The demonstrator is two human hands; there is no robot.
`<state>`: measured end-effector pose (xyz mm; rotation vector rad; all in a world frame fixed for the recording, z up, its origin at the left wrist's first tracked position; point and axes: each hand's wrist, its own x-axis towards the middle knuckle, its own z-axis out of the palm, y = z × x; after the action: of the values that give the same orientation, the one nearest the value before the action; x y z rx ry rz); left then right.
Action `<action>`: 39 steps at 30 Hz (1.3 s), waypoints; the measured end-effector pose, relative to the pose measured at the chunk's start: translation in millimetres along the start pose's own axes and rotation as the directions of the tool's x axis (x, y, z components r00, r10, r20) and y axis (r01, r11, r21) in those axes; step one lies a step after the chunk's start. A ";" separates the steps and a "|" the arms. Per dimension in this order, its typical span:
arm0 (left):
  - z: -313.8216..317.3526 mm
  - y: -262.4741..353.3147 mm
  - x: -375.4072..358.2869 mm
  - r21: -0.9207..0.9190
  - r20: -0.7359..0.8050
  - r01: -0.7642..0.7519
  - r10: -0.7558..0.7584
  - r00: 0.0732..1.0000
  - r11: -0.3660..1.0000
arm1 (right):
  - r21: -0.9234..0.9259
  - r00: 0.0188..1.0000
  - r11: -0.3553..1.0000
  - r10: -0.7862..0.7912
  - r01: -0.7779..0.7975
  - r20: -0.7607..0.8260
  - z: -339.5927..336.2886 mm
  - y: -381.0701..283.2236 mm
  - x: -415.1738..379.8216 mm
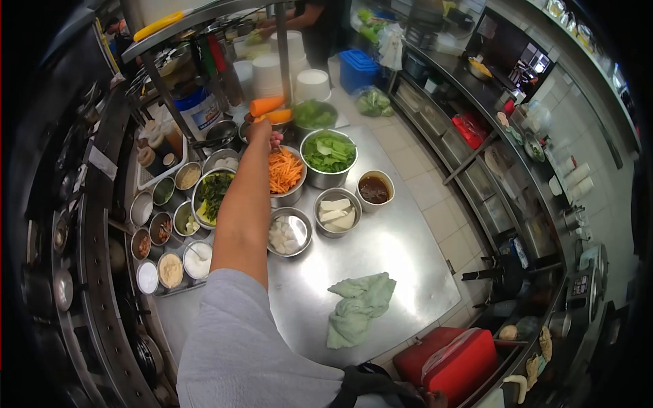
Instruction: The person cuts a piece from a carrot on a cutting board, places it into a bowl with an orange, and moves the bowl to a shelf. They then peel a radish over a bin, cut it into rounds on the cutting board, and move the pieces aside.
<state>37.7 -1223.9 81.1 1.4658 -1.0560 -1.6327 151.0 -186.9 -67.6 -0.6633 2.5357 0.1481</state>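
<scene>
My left arm stretches forward over the steel table (299, 299), and my left hand (262, 131) is at a metal bowl holding peeled carrots (266, 105). Its fingers look curled, but what they grip is hidden. Just below the hand stands a bowl of shredded carrot (284, 171). To its right is a pot of chopped green leaves (328, 151). Nearer are bowls of white blocks (337, 214) and white chunks (287, 233), and a container of brown sauce (374, 188). Part of a bowl of dark greens (214, 194) is behind my forearm. My right hand is out of view.
Several small seasoning tubs (170, 268) crowd the left side. A crumpled green cloth (360, 309) lies near the table's front. Beyond the lower right edge is a red bin (445, 364). Stacked white containers (269, 75) and a metal shelf frame (204, 30) stand at the back, with another person beyond.
</scene>
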 end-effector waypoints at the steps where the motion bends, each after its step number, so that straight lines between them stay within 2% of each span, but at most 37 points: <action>1: 0.6 -0.8 2.2 -0.005 0.005 -0.004 0.004 1.000 1.000 | 0.001 1.000 1.000 0.000 0.000 0.000 5.1 3.1 -0.2; 3: 0.7 -0.1 4.5 -0.011 0.007 -0.008 0.008 1.000 1.000 | -0.021 0.996 0.997 -0.080 0.079 -0.044 13.2 9.5 0.7; 5: -1.6 -2.9 7.5 -0.001 0.094 0.031 -0.031 0.995 1.000 | -0.025 0.996 0.996 -0.090 0.090 -0.017 14.2 13.0 1.9; 6: -2.4 -7.7 7.6 -0.003 0.088 0.035 -0.035 0.996 0.999 | -0.027 0.995 0.995 -0.099 0.100 0.007 10.8 13.9 3.3; 7: -3.6 -13.5 7.0 -0.113 0.063 -0.010 0.018 0.998 0.994 | -0.032 0.994 0.994 -0.106 0.106 0.010 6.3 15.6 10.8; 8: -5.7 -17.7 8.1 -0.220 0.032 -0.060 0.069 0.997 0.974 | 0.028 0.983 0.999 -0.029 0.024 0.180 -5.8 11.3 24.0; 9: -6.5 -19.4 11.8 -0.225 0.025 -0.061 0.069 0.997 0.973 | 0.071 0.937 0.995 0.040 -0.068 0.346 -25.0 0.0 37.9; 10: -7.6 -20.9 15.6 -0.220 0.008 -0.057 0.061 0.998 0.974 | 0.075 0.919 0.990 0.084 -0.122 0.385 -44.5 -13.2 46.5; 11: -10.0 -21.1 17.5 -0.217 -0.011 -0.054 0.053 0.999 0.975 | 0.114 0.927 0.980 0.114 -0.164 0.358 -68.5 -30.2 53.0; 13: -17.7 -16.6 8.4 -0.207 -0.010 -0.024 0.023 1.000 0.978 | 0.346 0.952 0.899 0.193 -0.268 0.237 -133.9 -79.1 66.1; 15: -20.0 -17.0 10.2 -0.197 -0.013 -0.032 0.030 0.999 0.980 | 0.460 0.956 0.839 0.226 -0.289 0.187 -189.9 -123.3 80.3; 16: -19.9 -16.3 10.4 -0.200 -0.045 -0.030 0.022 0.999 0.979 | 0.031 0.965 0.991 0.116 -0.127 0.237 -151.2 -77.2 110.0; 17: -20.3 -16.5 11.4 -0.213 -0.047 -0.036 0.027 0.999 0.976 | 0.026 0.968 0.992 0.112 -0.121 0.225 -148.5 -80.1 132.5; 18: -21.3 -17.4 12.6 -0.179 -0.030 -0.029 0.024 0.999 0.983 | 0.320 0.997 0.947 0.014 0.010 -0.070 -148.9 -81.5 152.6; 19: -23.5 -17.0 11.6 -0.143 -0.015 -0.022 0.020 1.000 0.989 | 0.536 0.929 0.816 -0.004 0.217 -0.370 -161.6 -91.7 164.7; 20: -24.3 -16.7 10.9 -0.136 -0.025 -0.021 0.018 1.000 0.991 | 0.444 0.918 0.867 -0.038 0.227 -0.395 -176.2 -101.3 179.2; 21: -24.5 -18.5 10.8 -0.144 -0.031 -0.020 0.015 0.999 0.989 | 0.344 0.907 0.910 -0.075 0.232 -0.414 -207.9 -128.8 193.9; 23: -26.1 -20.2 13.4 -0.126 -0.009 -0.049 0.048 0.999 0.991 | 0.291 0.808 0.834 -0.272 0.469 -0.523 -270.9 -187.3 225.9; 24: -26.4 -19.2 11.2 -0.117 -0.019 -0.027 0.025 1.000 0.993 | 0.384 0.838 0.808 -0.225 0.446 -0.498 -317.7 -241.1 230.6; 25: -27.8 -14.5 3.6 -0.124 -0.027 -0.030 0.026 0.999 0.992 | 0.298 0.811 0.829 -0.277 0.473 -0.516 -356.3 -284.8 243.0; 26: -32.0 -9.3 -7.2 -0.081 -0.009 -0.016 0.016 1.000 0.997 | 0.117 0.625 0.748 -0.445 0.653 -0.642 -375.3 -314.4 272.5; 27: -33.2 -8.3 -13.2 -0.037 0.010 -0.003 0.003 1.000 0.999 | 0.155 0.600 0.682 -0.483 0.715 -0.638 -409.2 -365.4 279.5; 28: -31.8 -10.9 -9.8 -0.064 -0.003 -0.013 0.013 1.000 0.998 | 0.105 0.487 0.574 -0.566 0.812 -0.666 -431.1 -408.8 298.6; 29: -32.5 -11.5 -11.2 -0.065 -0.006 -0.016 0.015 1.000 0.998 | 0.095 0.423 0.499 -0.601 0.861 -0.679 -449.0 -453.4 314.8; 30: -32.6 -9.4 -12.9 -0.056 0.014 -0.007 0.008 1.000 0.998 | 0.107 0.416 0.478 -0.609 0.872 -0.675 -461.6 -493.1 335.4; 31: -36.1 -8.6 -11.2 -0.046 0.032 0.002 0.000 0.999 0.999 | 0.072 0.360 0.436 -0.626 0.897 -0.692 -469.4 -533.2 358.2; 33: -36.0 -11.0 2.0 -0.040 0.042 -0.027 0.029 0.999 0.999 | 0.048 0.338 0.421 -0.648 0.906 -0.683 -486.1 -605.3 401.3; 35: -37.3 -10.0 -7.0 -0.061 0.054 -0.015 0.018 0.998 0.998 | -0.073 0.260 0.444 -0.642 0.893 -0.722 -488.6 -662.6 445.4; 39: -42.5 -5.3 -27.5 -0.120 0.069 -0.053 0.061 0.996 0.991 | -0.118 0.312 0.518 -0.666 0.847 -0.678 -488.1 -731.0 504.4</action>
<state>83.4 -1202.2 86.7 1.2964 -1.0134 -1.6893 -93.3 -1153.1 116.7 -2.0364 2.3762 -0.9304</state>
